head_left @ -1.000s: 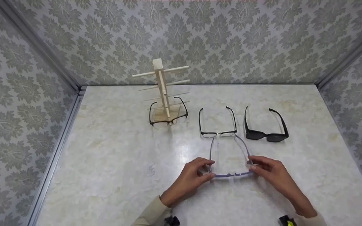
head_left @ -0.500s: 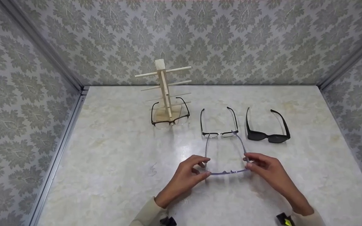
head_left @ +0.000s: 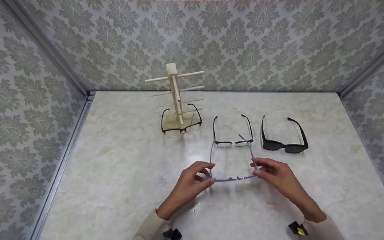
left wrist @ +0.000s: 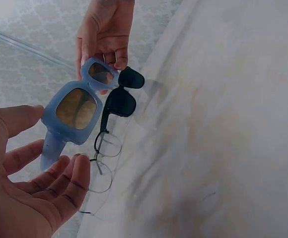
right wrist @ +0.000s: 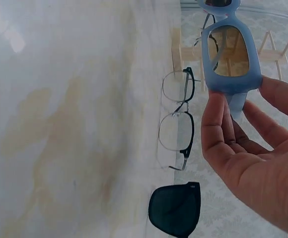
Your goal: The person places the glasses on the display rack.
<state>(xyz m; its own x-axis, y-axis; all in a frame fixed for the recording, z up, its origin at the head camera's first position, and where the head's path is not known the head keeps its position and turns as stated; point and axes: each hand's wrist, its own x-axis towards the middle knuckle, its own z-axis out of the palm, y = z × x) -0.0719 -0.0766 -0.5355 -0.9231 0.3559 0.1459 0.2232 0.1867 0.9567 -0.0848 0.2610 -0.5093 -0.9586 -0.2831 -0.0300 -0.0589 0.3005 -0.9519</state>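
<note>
Blue-framed sunglasses (head_left: pixel 227 180) with brown lenses are held above the table between both hands, temples unfolded and pointing away from the person. My left hand (head_left: pixel 188 183) pinches their left end near the hinge, thumb at the front frame and fingers along the temple. At the opposite hinge, my right hand (head_left: pixel 275 171) pinches the other end. In the left wrist view the front of the blue sunglasses (left wrist: pixel 77 111) shows between the two hands. Just beyond, black half-rim eyeglasses (head_left: pixel 234 143) lie on the table, overlapped in the head view by the blue temple tips.
Black sunglasses (head_left: pixel 285 146) lie with temples spread at the right. A wooden eyeglass stand (head_left: pixel 172 86) with several crossbars is at the back left, and dark-framed eyeglasses (head_left: pixel 182 130) sit at its lowest level. Patterned walls surround the marbled table (head_left: pixel 112 160).
Both hands have carried the blue sunglasses to the left and slightly away from the person, with both grips kept. The other glasses and the stand stay in place.
</note>
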